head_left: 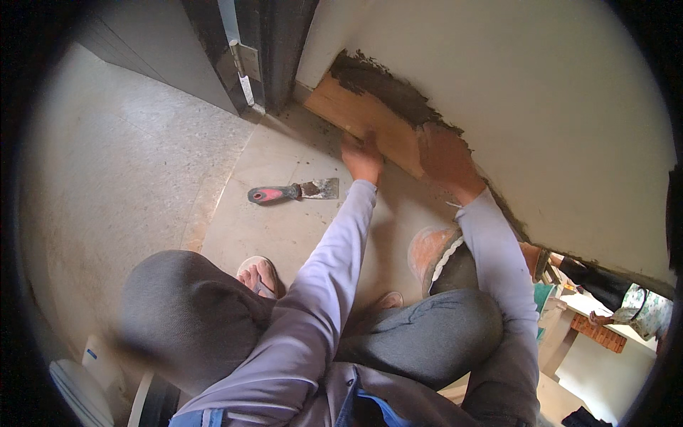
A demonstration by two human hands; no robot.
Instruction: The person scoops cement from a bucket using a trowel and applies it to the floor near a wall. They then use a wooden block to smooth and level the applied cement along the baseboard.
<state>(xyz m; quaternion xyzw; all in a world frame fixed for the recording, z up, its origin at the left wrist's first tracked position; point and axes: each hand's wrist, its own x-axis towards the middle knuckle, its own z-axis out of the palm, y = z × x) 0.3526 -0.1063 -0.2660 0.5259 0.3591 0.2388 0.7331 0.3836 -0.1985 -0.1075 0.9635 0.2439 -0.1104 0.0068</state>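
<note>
Skirting tile (370, 117), a tan strip, lies along the foot of the wall (541, 92) in the upper centre of the frame, its top edge smeared with dark mortar (388, 89). Going left to right, I see a putty knife (292, 191) with a red and black handle lying on the floor (128, 164), left of centre and apart from both hands. My left hand (361, 155) presses flat against the tile, fingers spread and grasping nothing. My right hand (447, 160), just beside it, also lies open against the tile, fingers released. Near my right knee sits a mortar-stained bowl (430, 249).
</note>
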